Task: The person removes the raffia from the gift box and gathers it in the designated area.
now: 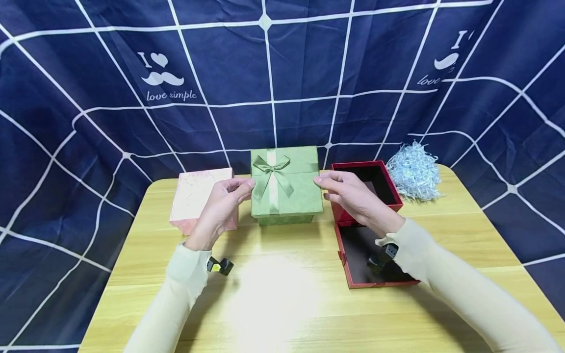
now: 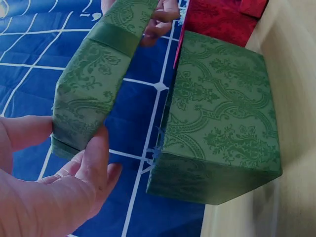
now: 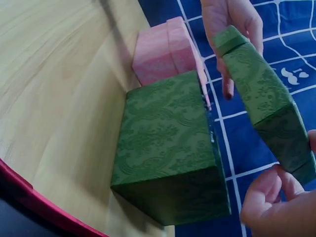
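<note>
A green gift box lid (image 1: 304, 191) with a satin bow is raised above the green box base (image 1: 286, 220), a gap showing between them in both wrist views. My left hand (image 1: 222, 208) pinches the lid's left edge between thumb and fingers. At the opposite edge my right hand (image 1: 353, 196) does the same. Embossed patterns cover the green box base (image 2: 222, 103), and strands of pale blue shredded paper (image 2: 157, 148) poke out at its rim. How full it is stays hidden.
To the left stands a pink box (image 1: 198, 189). On the right are an open red box (image 1: 342, 213) and, in front of it, a red lid (image 1: 348, 269) lying dark inside up. Pale blue shredded paper (image 1: 412, 171) is heaped at the back right of the wooden table (image 1: 198, 314).
</note>
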A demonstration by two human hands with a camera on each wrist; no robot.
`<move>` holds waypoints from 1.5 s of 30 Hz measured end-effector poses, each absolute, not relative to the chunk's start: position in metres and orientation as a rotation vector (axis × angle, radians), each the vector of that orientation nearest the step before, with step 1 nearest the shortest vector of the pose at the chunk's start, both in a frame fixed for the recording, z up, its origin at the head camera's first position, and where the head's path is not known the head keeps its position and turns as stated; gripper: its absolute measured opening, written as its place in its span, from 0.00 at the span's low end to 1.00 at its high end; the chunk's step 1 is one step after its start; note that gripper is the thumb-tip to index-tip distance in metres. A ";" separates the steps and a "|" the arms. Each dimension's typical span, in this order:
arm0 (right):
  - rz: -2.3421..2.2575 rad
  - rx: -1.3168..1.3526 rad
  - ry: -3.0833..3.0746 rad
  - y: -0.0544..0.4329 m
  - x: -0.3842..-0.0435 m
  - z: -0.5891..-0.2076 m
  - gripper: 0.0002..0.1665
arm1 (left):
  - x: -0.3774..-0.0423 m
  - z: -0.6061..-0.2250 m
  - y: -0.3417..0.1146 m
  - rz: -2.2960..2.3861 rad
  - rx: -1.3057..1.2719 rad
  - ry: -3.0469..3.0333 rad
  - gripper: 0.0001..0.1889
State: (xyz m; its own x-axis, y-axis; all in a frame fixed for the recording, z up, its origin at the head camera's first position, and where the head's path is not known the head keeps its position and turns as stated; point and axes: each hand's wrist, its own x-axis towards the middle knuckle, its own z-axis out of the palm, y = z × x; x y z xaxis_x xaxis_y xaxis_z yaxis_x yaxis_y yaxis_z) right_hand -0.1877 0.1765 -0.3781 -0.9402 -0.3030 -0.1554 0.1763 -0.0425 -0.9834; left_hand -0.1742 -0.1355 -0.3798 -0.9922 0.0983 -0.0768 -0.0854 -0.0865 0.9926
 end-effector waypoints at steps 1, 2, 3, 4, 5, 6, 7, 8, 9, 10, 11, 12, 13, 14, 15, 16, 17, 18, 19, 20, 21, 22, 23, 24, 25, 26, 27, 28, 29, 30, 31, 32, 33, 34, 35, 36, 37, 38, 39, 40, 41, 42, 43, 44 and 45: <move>-2.039 -0.130 1.933 0.178 -0.187 -0.376 0.09 | -0.174 -0.379 -0.136 2.204 0.018 2.053 0.18; -2.027 -0.122 1.953 0.179 -0.186 -0.375 0.11 | -0.173 -0.379 -0.137 2.187 0.016 2.067 0.17; -2.019 -0.114 1.960 0.179 -0.185 -0.373 0.14 | -0.172 -0.378 -0.137 2.179 0.012 2.067 0.17; -2.017 -0.107 1.961 0.180 -0.184 -0.373 0.16 | -0.171 -0.378 -0.137 2.172 0.009 2.065 0.17; -2.018 -0.101 1.956 0.181 -0.183 -0.372 0.18 | -0.171 -0.377 -0.138 2.169 0.007 2.060 0.17; -2.019 -0.095 1.952 0.181 -0.182 -0.372 0.21 | -0.170 -0.377 -0.139 2.156 0.002 2.067 0.16; -2.020 -0.089 1.945 0.182 -0.181 -0.371 0.23 | -0.169 -0.376 -0.139 2.141 -0.003 2.082 0.16; -2.018 -0.086 1.940 0.183 -0.180 -0.371 0.24 | -0.168 -0.375 -0.140 2.121 -0.003 2.095 0.17; -2.017 -0.083 1.937 0.184 -0.179 -0.371 0.24 | -0.166 -0.374 -0.141 2.105 0.004 2.107 0.18; -2.011 -0.089 1.942 0.184 -0.178 -0.371 0.25 | -0.165 -0.372 -0.142 2.094 0.015 2.111 0.18; -2.004 -0.096 1.949 0.185 -0.176 -0.370 0.25 | -0.163 -0.371 -0.142 2.086 0.027 2.107 0.19; -1.996 -0.106 1.958 0.186 -0.175 -0.370 0.27 | -0.161 -0.369 -0.143 2.084 0.036 2.086 0.20; -1.989 -0.119 1.969 0.186 -0.173 -0.369 0.28 | -0.159 -0.367 -0.144 2.087 0.046 2.051 0.21; -1.980 -0.134 1.985 0.187 -0.171 -0.369 0.29 | -0.156 -0.366 -0.145 2.092 0.054 2.006 0.22; -1.970 -0.147 2.000 0.187 -0.170 -0.368 0.31 | -0.154 -0.364 -0.146 2.095 0.059 1.963 0.23; -1.963 -0.161 2.010 0.188 -0.168 -0.367 0.33 | -0.152 -0.363 -0.147 2.094 0.061 1.922 0.25; -1.957 -0.167 2.017 0.188 -0.166 -0.366 0.35 | -0.149 -0.362 -0.148 2.090 0.063 1.890 0.26; -1.954 -0.174 2.018 0.188 -0.164 -0.366 0.37 | -0.147 -0.362 -0.149 2.085 0.072 1.868 0.28; -1.955 -0.179 2.011 0.188 -0.162 -0.364 0.38 | -0.145 -0.362 -0.149 2.081 0.084 1.860 0.30; -1.951 -0.181 2.003 0.189 -0.160 -0.363 0.40 | -0.143 -0.362 -0.150 2.080 0.100 1.853 0.31; -1.947 -0.179 1.995 0.189 -0.158 -0.362 0.41 | -0.141 -0.362 -0.150 2.081 0.123 1.848 0.32; -1.943 -0.181 1.987 0.190 -0.156 -0.361 0.42 | -0.139 -0.361 -0.151 2.083 0.151 1.840 0.32; -1.936 -0.186 1.984 0.190 -0.154 -0.360 0.43 | -0.138 -0.361 -0.151 2.084 0.179 1.836 0.32; -1.928 -0.187 1.982 0.191 -0.152 -0.360 0.44 | -0.136 -0.361 -0.152 2.087 0.200 1.829 0.32; -1.922 -0.189 1.984 0.191 -0.150 -0.359 0.44 | -0.135 -0.360 -0.152 2.088 0.211 1.821 0.31; -1.912 -0.191 1.994 0.191 -0.149 -0.359 0.45 | -0.134 -0.360 -0.152 2.091 0.221 1.810 0.31; -1.907 -0.191 1.998 0.192 -0.147 -0.359 0.45 | -0.133 -0.360 -0.153 2.097 0.225 1.792 0.30; -1.904 -0.192 2.001 0.192 -0.145 -0.360 0.46 | -0.132 -0.361 -0.153 2.104 0.227 1.769 0.29; -1.900 -0.196 2.003 0.193 -0.143 -0.360 0.46 | -0.131 -0.361 -0.154 2.115 0.219 1.743 0.26; -1.898 -0.197 2.000 0.193 -0.141 -0.360 0.46 | -0.129 -0.361 -0.155 2.125 0.213 1.717 0.23; -1.898 -0.206 1.994 0.194 -0.138 -0.361 0.46 | -0.128 -0.362 -0.155 2.135 0.217 1.689 0.19; -1.896 -0.224 1.985 0.196 -0.136 -0.361 0.45 | -0.126 -0.363 -0.156 2.145 0.223 1.662 0.14; -1.893 -0.243 1.970 0.197 -0.133 -0.361 0.43 | -0.124 -0.364 -0.156 2.153 0.227 1.639 0.11; -1.889 -0.262 1.955 0.198 -0.131 -0.361 0.42 | -0.121 -0.365 -0.157 2.158 0.228 1.627 0.09; -1.878 -0.280 1.947 0.200 -0.128 -0.362 0.41 | -0.118 -0.366 -0.157 2.157 0.220 1.620 0.10; -1.868 -0.292 1.936 0.201 -0.126 -0.362 0.40 | -0.115 -0.367 -0.158 2.158 0.214 1.620 0.12; -1.859 -0.308 1.920 0.202 -0.123 -0.362 0.40 | -0.112 -0.368 -0.159 2.161 0.201 1.617 0.15; -1.851 -0.318 1.904 0.204 -0.121 -0.363 0.39 | -0.109 -0.369 -0.159 2.165 0.186 1.618 0.17; -1.846 -0.320 1.883 0.205 -0.119 -0.363 0.39 | -0.107 -0.371 -0.160 2.167 0.181 1.618 0.20; -1.844 -0.322 1.865 0.206 -0.117 -0.364 0.38 | -0.104 -0.372 -0.160 2.168 0.178 1.623 0.22; -1.845 -0.323 1.850 0.207 -0.115 -0.364 0.38 | -0.102 -0.374 -0.160 2.170 0.182 1.626 0.25; -1.852 -0.329 1.828 0.208 -0.112 -0.365 0.36 | -0.100 -0.375 -0.160 2.175 0.188 1.632 0.26; -1.863 -0.332 1.805 0.209 -0.110 -0.365 0.34 | -0.098 -0.376 -0.160 2.177 0.198 1.638 0.27; -1.876 -0.338 1.783 0.209 -0.107 -0.366 0.33 | -0.097 -0.377 -0.160 2.179 0.208 1.645 0.28; -1.889 -0.347 1.764 0.210 -0.105 -0.366 0.31 | -0.095 -0.378 -0.160 2.180 0.221 1.655 0.28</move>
